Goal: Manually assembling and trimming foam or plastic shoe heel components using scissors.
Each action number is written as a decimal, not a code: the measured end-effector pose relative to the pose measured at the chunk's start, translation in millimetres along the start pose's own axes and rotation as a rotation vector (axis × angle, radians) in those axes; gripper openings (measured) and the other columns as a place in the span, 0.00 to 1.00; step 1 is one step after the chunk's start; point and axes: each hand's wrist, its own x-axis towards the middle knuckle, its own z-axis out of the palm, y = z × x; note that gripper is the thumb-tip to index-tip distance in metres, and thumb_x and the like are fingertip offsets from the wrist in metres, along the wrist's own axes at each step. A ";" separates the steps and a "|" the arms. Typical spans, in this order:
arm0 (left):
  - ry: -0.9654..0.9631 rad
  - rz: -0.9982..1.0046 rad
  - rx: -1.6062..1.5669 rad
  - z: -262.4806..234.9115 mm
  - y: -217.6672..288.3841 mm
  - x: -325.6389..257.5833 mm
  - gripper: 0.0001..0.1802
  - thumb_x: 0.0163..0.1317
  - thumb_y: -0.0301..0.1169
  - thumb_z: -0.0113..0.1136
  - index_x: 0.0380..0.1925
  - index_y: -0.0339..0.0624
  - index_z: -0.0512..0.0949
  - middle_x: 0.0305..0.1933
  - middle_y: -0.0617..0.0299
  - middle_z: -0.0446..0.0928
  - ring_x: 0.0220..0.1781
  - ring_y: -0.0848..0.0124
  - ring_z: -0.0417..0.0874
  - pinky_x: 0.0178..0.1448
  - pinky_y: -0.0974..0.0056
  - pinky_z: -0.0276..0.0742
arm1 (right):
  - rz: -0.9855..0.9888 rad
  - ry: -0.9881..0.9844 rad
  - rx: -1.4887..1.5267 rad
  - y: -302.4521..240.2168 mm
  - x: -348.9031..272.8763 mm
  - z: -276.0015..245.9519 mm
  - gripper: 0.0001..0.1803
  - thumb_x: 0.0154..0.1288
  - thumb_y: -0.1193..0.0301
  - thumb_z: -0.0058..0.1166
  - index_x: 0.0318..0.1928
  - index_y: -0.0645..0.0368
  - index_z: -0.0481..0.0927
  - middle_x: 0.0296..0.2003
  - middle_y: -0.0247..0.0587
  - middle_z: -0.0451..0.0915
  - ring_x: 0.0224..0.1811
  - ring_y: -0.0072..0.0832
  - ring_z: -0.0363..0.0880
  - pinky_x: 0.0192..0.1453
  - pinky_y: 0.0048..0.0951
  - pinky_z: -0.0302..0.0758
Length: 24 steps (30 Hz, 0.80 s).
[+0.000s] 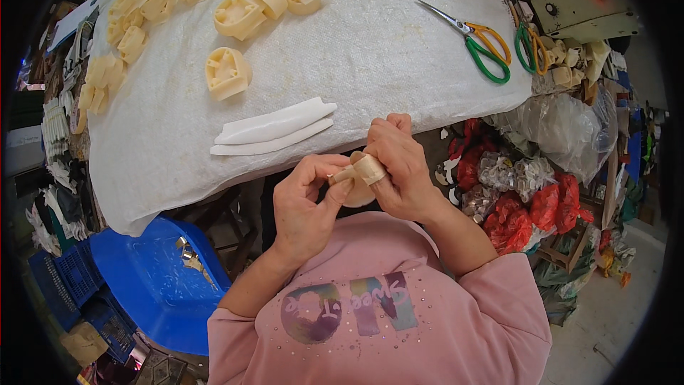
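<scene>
While your left hand [306,203] and right hand [399,167] close together on a small cream plastic part [358,180] just below the table edge [399,117], two white strips [274,128] lie near, green-handled scissors [477,41] well apart.

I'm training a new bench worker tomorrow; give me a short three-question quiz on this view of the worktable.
1. True or false: both hands grip the small cream plastic part wrapped in beige tape.
2. Which lies nearer the hands: A) the two white curved foam strips, B) the green-and-orange-handled scissors?
3. Fill in: the bin under the table's left edge is ____.

Key: 1 true, the left hand and the right hand both hold it; 2 A; 3 blue, the blue plastic bin.
</scene>
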 end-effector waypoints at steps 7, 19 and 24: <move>0.101 0.622 0.508 -18.3 0.2 7.2 0.07 0.59 0.25 0.61 0.31 0.36 0.72 0.48 0.51 0.72 0.52 0.62 0.75 0.55 0.61 0.71 | 0.169 0.097 0.703 13.8 2.7 -16.5 0.24 0.59 0.67 0.59 0.55 0.63 0.72 0.44 0.38 0.73 0.46 0.26 0.69 0.55 0.29 0.63; 0.063 0.964 0.964 -20.3 1.1 -0.2 0.17 0.46 0.19 0.66 0.35 0.53 0.77 0.55 0.52 0.70 0.63 0.48 0.64 0.60 0.56 0.66 | 0.520 -0.227 1.177 3.9 10.8 -4.5 0.39 0.50 0.79 0.66 0.63 0.62 0.62 0.56 0.48 0.71 0.57 0.30 0.72 0.65 0.33 0.66; -0.002 1.004 0.992 -29.2 6.8 2.8 0.14 0.61 0.35 0.57 0.48 0.52 0.75 0.59 0.47 0.65 0.63 0.53 0.64 0.58 0.59 0.67 | 0.340 -0.090 0.859 -2.3 8.5 -6.7 0.39 0.48 0.78 0.66 0.62 0.63 0.63 0.55 0.46 0.72 0.56 0.31 0.73 0.62 0.32 0.68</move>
